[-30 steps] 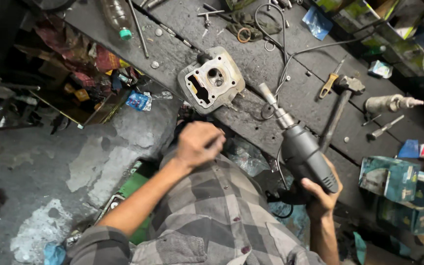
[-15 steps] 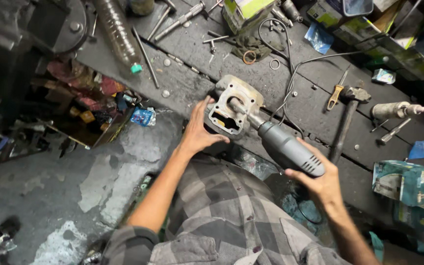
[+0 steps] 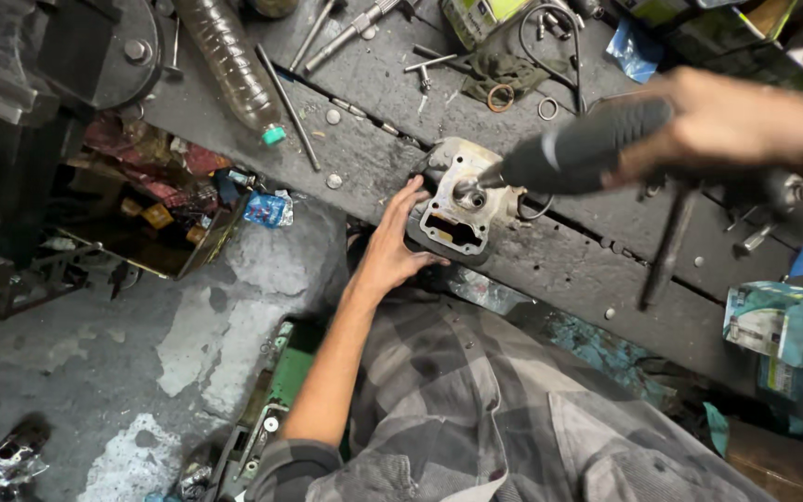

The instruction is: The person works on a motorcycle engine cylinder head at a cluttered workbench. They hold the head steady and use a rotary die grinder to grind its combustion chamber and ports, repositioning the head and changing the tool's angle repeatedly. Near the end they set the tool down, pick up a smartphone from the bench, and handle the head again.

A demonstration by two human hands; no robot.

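A pale metal engine cylinder part (image 3: 459, 203) with a round bore and a rectangular opening lies near the front edge of a dark, greasy workbench (image 3: 569, 270). My left hand (image 3: 392, 246) rests against its left side, fingers spread along it. My right hand (image 3: 727, 121), blurred, grips a dark grey hand-held rotary tool (image 3: 578, 149). The tool's tip points down-left into the round bore of the part.
On the bench lie a hammer (image 3: 666, 246), a plastic bottle (image 3: 234, 70), rods, washers, rings and a cable. Teal boxes (image 3: 783, 330) stand at the right. Left of the bench is a concrete floor (image 3: 95, 353) with a cluttered crate (image 3: 155, 218) of scraps.
My right hand has swung the rotary tool up and over, so its tip now enters the part's bore. My left hand has stayed on the part. The camera has moved closer.
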